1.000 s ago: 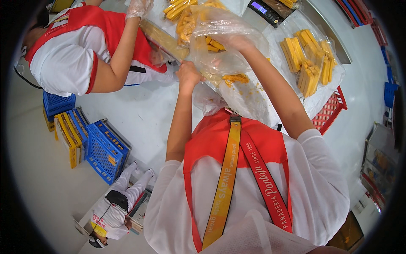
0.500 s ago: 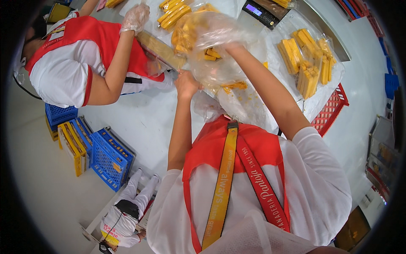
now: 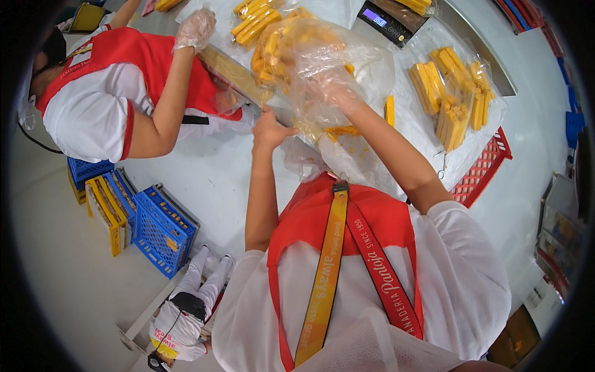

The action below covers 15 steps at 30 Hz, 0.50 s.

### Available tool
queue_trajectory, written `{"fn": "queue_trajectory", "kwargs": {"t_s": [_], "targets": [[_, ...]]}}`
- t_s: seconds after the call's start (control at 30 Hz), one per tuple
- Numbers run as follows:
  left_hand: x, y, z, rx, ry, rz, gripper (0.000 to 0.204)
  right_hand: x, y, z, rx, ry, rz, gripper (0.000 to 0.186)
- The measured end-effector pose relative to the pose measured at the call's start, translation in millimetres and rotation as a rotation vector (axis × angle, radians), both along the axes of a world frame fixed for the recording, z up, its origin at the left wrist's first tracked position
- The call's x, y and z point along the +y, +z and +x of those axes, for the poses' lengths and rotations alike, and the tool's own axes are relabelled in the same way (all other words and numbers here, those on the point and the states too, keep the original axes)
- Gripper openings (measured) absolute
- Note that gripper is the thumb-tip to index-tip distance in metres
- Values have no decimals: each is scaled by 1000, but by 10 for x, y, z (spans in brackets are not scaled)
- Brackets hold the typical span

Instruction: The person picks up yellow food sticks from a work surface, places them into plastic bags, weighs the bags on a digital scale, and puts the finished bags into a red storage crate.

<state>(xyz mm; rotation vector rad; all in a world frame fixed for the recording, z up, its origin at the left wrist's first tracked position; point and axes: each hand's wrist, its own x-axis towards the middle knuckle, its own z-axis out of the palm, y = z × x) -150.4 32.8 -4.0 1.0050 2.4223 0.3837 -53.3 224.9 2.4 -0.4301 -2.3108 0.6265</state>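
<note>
My right hand [image 3: 338, 93] is under or behind wrinkled clear plastic beside a large clear bag [image 3: 362, 59] of yellow sticks [image 3: 273, 56]. The film hides its fingers, so their grip cannot be made out. My left hand [image 3: 271, 131] is closed at the metal edge [image 3: 285, 115] by the long tan tray [image 3: 232, 71], its thumb pointing right. Just right of my left hand lie yellow crumbs and broken pieces [image 3: 344, 131]. A single yellow stick [image 3: 389, 111] lies right of my right forearm.
Bagged bundles of yellow sticks [image 3: 449, 93] lie at the right, near a black digital scale [image 3: 392, 23]. A red crate [image 3: 480, 170] sits beyond the table's right edge. At the left a co-worker in a red apron [image 3: 149, 68] has a gloved hand [image 3: 195, 30] over the table. Blue crates [image 3: 162, 232] stand behind.
My right hand has come nearer to me, and the plastic around it has shifted and spread. More of the single yellow stick now shows. My left hand has barely moved.
</note>
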Motion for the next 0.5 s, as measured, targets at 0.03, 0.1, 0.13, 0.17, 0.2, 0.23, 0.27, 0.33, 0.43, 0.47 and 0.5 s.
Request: {"fn": "queue_trajectory", "kwargs": {"t_s": [0.03,0.1,0.13,0.17,0.2,0.23,0.27,0.33,0.43,0.47,0.5], "targets": [[-5,28,-106,-88,42,214,85,-48,61,79,47,-15,-9,39],[-60,113,-290,-265,145,637,76,-162,546,250,-29,-10,-274,35],[64,358,-235,-133,106,714,72,-163,792,375,-75,-29,-410,34],[259,756,-142,-1,65,788,68,-149,965,480,-229,-51,-479,31],[458,1135,36,103,-44,860,69,-137,1140,567,-381,-68,-547,29],[613,1452,259,226,-149,933,70,-159,1121,635,-377,-53,-557,26],[763,1594,411,328,-252,903,70,-169,1104,694,-380,-45,-570,24],[1000,1643,562,460,-375,840,71,-224,735,831,-95,9,-489,19],[1356,1457,362,543,-390,668,63,-127,800,1018,99,-299,-98,27],[1423,1308,174,563,-369,560,54,-74,808,1080,98,-405,-89,32],[1492,1207,46,432,-347,554,42,7,807,1148,98,-519,-76,37]]}}
